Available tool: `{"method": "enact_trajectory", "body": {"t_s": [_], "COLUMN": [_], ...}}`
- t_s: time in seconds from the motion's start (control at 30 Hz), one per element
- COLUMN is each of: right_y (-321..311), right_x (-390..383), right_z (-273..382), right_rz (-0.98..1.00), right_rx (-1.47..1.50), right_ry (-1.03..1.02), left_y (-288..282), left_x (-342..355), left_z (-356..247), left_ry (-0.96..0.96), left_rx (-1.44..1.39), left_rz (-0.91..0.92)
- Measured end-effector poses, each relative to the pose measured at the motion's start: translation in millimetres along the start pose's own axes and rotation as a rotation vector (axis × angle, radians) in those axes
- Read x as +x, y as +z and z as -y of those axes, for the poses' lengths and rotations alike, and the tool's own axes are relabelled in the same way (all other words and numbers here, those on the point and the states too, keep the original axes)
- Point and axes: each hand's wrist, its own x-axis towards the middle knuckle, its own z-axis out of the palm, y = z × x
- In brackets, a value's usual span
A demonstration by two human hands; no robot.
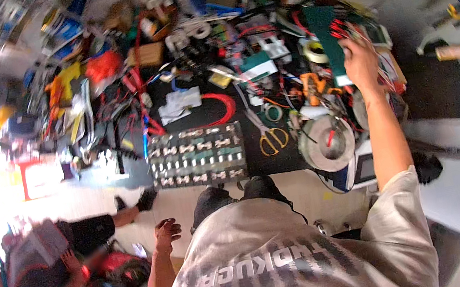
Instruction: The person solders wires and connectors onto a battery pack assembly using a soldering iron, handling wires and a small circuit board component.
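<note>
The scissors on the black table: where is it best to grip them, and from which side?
Grip the yellow handles of the scissors, coming from the person's side of the black table. The loops face the person and the blades point away. They lie flat, so pinching from above seems easiest; the grey disc sits close on the right.

Table [277, 164] matt. Toward near edge: scissors [264, 130], smooth metal blades, plastic-looking handles. Toward far edge: matt cardboard box [145, 55]. Toward far right corner: glossy plastic-looking red wires [338, 29].
</note>
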Motion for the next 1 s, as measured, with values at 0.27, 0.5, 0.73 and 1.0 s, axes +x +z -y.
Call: {"method": "enact_trajectory", "body": {"t_s": [0.27, 0.5, 0.73, 1.0], "right_y": [47.3, 58.3, 63.3, 55.2], "right_x": [-88.8, -173.4, -195.3, -206.4], "right_z": [72.7, 203.4, 278.3, 360.2], "right_rz": [-0.069, 0.237, 0.279, 0.225], "right_rx": [0.343, 0.745, 0.39, 0.214], "right_ry": [0.332, 0.212, 0.07, -0.034], "left_y": [-32.9, -65.5, -96.3, -193.9], "left_x": [-39.9, -1.7, -0.1, -14.3], "left_z": [185.2, 264.2, 99.1, 135.9], "left_ry": [-0.225, 0.061, -0.012, 0.008], "left_rx": [-0.307, 0.233, -0.223, -0.295], "left_rz": [-0.216, -0.009, -0.102, -0.158]}}
